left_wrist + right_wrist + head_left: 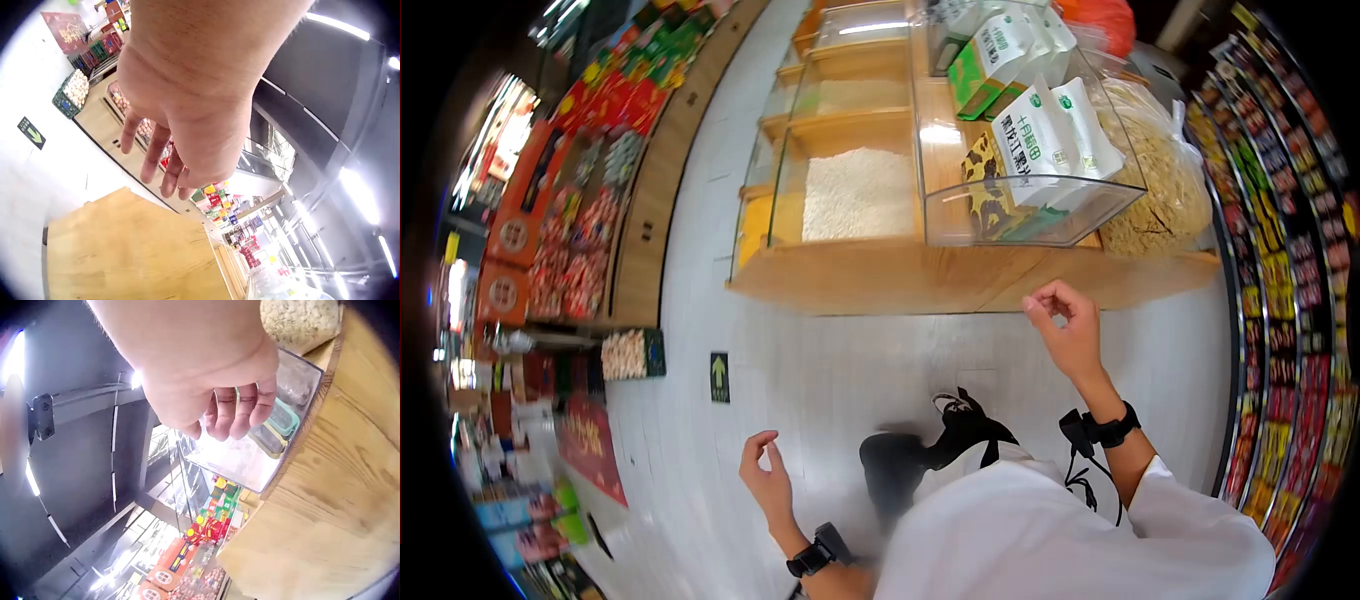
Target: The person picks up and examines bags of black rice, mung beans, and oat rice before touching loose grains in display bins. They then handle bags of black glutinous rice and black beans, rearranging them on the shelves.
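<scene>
The empty, loosely curled right hand (1068, 325) appears below the clear, box-shaped plastic bin (946, 218) at the frame's upper right, nearer it than the relaxed, empty left hand (770, 485).

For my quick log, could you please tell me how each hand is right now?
Left hand: open, holding nothing.
Right hand: open, loosely curled, holding nothing.

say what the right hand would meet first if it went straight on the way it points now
Probably the clear rectangular plastic bin ahead of the bare right hand; depth is unclear, so the light brown wooden panel below it might come first.
</scene>
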A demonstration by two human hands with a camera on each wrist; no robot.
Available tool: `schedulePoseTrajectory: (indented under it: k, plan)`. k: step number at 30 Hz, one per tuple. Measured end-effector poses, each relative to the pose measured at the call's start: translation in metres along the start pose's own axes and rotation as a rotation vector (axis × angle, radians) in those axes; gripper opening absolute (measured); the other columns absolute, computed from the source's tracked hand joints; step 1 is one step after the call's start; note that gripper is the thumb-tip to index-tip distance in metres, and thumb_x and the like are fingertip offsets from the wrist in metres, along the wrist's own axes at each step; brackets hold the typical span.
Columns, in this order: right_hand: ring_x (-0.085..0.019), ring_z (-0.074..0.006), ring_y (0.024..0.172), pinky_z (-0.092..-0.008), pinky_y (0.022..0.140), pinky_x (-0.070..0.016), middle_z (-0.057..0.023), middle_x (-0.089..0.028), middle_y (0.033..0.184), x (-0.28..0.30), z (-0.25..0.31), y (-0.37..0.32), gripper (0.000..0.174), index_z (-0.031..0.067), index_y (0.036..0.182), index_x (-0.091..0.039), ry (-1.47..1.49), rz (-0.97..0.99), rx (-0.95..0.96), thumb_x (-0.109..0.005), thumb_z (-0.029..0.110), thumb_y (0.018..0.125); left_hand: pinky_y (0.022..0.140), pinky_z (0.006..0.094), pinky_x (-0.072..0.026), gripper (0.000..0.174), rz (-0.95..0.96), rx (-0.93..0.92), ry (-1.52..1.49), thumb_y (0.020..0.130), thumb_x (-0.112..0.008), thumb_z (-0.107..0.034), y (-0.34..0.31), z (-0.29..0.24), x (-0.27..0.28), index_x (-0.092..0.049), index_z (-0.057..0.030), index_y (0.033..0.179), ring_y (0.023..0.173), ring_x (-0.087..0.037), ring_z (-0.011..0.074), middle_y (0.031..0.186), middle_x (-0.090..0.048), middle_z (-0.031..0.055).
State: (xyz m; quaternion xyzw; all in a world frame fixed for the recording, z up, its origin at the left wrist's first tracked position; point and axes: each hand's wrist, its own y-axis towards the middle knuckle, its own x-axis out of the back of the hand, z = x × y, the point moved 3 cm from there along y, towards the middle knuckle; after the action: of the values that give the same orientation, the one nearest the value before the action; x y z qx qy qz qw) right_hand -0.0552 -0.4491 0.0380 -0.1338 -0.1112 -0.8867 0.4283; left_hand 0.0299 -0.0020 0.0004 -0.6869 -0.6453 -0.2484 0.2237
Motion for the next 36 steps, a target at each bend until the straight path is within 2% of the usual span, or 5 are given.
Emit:
schedulePoseTrajectory:
  k: [10,17,30,32,36]
  plan:
    - [-0.061,-0.0161,0.079,-0.0286,0.074,-0.0464,-0.0077,-0.066,0.084,-0.039,0.114,0.01,0.017,0.0037,0.086,-0.067,-0.511,-0.73,0.202,-0.074,0.02,0.083,0.084,0.0337,-0.0463,0.016,0.257,-0.462,-0.149,0.082,-0.053,0.007,0.243,-0.009,0.008,-0.064,-0.0012,0.091,0.089,-0.062,0.0263,0.091,-0.065,0.0123]
    - [-0.058,-0.0322,0.106,-0.0425,0.092,-0.0434,-0.0132,-0.065,0.108,-0.023,0.129,0.086,0.029,0.0055,0.093,-0.07,-0.994,-0.869,0.134,-0.073,0.032,0.08,0.082,0.0326,-0.0468,0.013,0.481,-0.854,-0.292,0.085,-0.054,0.005,0.3,-0.169,-0.045,-0.064,-0.0011,0.091,0.088,-0.062,0.0258,0.091,-0.065,0.0113]
    - [-0.055,-0.03,0.116,-0.0513,0.104,-0.0306,-0.0083,-0.064,0.122,-0.004,0.101,0.125,0.019,0.0075,0.093,-0.073,-0.81,-0.961,0.18,-0.066,0.024,0.084,0.097,0.0408,-0.0441,0.046,0.95,-1.127,-0.273,0.083,-0.071,-0.015,0.293,-0.355,-0.215,-0.053,-0.004,0.124,0.115,-0.057,0.0281,0.123,-0.059,0.0142]
    - [-0.062,-0.0211,0.1,-0.0293,0.088,-0.0454,-0.0057,-0.069,0.111,0.0,0.108,0.13,0.018,-0.0008,0.092,-0.068,-0.633,-0.962,0.282,-0.066,0.017,0.089,0.103,0.0471,-0.04,0.073,1.114,-1.047,-0.211,0.076,-0.08,-0.024,0.296,-0.372,-0.238,-0.043,-0.0045,0.136,0.126,-0.05,0.0273,0.133,-0.054,0.0142]
    - [-0.063,-0.0104,0.081,-0.0298,0.078,-0.0482,-0.0023,-0.069,0.092,0.009,0.126,0.138,0.024,0.0029,0.091,-0.068,-0.106,-0.853,0.182,-0.064,0.026,0.092,0.107,0.043,-0.0373,0.077,1.353,-0.918,-0.48,0.073,-0.083,-0.021,0.293,-0.39,-0.272,-0.043,-0.0009,0.136,0.126,-0.049,0.0261,0.133,-0.054,0.0156]
